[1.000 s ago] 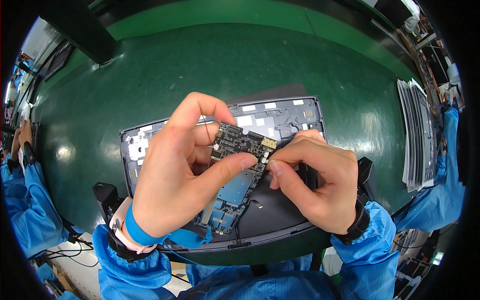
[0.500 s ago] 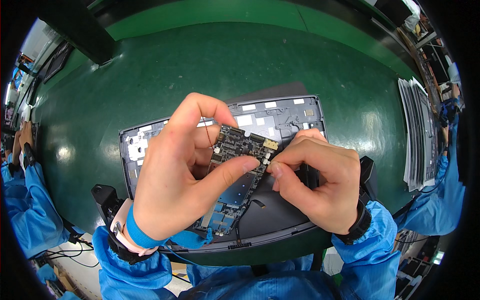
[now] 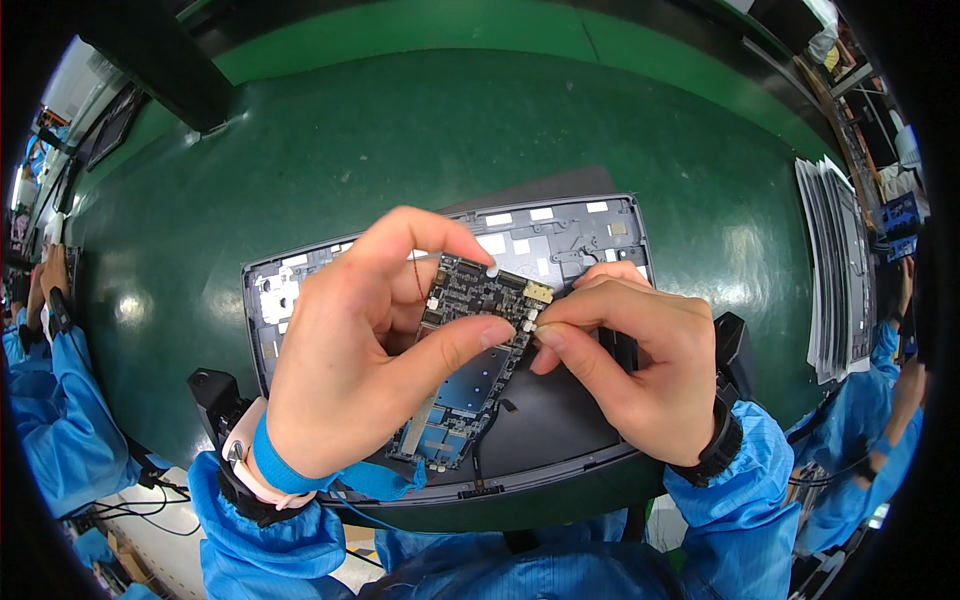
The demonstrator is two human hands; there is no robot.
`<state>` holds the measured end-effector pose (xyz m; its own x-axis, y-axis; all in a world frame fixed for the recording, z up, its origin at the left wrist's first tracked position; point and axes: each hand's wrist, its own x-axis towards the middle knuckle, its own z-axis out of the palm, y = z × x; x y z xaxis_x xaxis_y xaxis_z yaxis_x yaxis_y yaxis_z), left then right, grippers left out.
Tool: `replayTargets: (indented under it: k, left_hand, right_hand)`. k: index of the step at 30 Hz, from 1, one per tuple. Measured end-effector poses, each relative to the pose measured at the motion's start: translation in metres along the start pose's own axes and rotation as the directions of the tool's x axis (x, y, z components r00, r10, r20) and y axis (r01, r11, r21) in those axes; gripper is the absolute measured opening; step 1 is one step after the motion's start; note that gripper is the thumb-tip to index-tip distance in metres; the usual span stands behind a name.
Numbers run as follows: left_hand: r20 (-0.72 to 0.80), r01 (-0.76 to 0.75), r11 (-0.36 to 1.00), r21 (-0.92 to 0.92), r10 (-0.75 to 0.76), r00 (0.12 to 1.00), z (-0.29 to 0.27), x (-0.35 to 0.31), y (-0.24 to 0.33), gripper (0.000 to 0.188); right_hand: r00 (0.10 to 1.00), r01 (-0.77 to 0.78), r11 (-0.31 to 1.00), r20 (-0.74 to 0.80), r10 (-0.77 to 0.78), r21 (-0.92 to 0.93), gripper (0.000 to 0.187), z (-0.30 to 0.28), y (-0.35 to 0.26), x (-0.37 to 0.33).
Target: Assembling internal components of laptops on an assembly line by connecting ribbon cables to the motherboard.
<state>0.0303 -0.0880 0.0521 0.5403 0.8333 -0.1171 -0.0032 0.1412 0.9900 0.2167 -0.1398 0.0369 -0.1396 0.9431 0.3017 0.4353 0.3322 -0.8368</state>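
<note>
– Between the two hands, see a dark circuit board (image 3: 472, 382), held at a slant over an open casing (image 3: 575, 430).
– Gripped how?
– By the left hand (image 3: 340, 350), half curled: presses its thumb across the board's face and hooks its forefinger over to the far edge. Hard to make out the remaining fingers, partly hidden behind.
– And with the right hand (image 3: 640, 355)?
– Draws thumb and forefinger into a pinch at the board's right edge, just beside some small white connectors (image 3: 530, 318). Cannot tell of anything between the tips: too small, too covered.
– Anything else close to those fingertips?
– Just beyond the right thumb tip, a cream connector (image 3: 538, 291) at the board's corner. Beside the left forefinger, a thin red wire (image 3: 418, 282). Nearer than the right fingertips, a short flat cable (image 3: 510, 406) over the casing.
– Around the wrists?
– On the left, a blue strap (image 3: 375, 478) and a pale pink band (image 3: 240, 440); on the right, a black band (image 3: 718, 440).
– Farther out?
– Beyond both hands, a green table (image 3: 300, 180). Well to the right of the right hand, a stack of thin panels (image 3: 830, 270). Well to the left of the left hand, another person's hands (image 3: 50, 275).
</note>
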Motion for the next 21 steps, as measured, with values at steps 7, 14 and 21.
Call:
replayTargets:
  k: [7,14,21]
  left_hand:
    - [0.008,0.037,0.995,0.09,-0.038,0.999,-0.001,-0.0008,0.0011,0.028]
    - [0.046,0.005,0.998,0.065,-0.008,0.999,-0.0031,-0.0003,-0.002,0.027]
    - [0.063,0.047,0.993,0.112,-0.054,0.997,-0.0037,0.0016,0.0029,0.026]
  right_hand:
    - [1.0,-0.006,1.0,0.011,0.005,0.031,0.004,0.0,0.0011,-0.0003]
    - [1.0,0.012,1.0,0.014,-0.012,0.025,0.003,0.0007,0.0019,0.0003]
    - [0.999,0.043,0.998,-0.01,-0.043,-0.049,0.008,-0.0003,0.0024,0.0007]
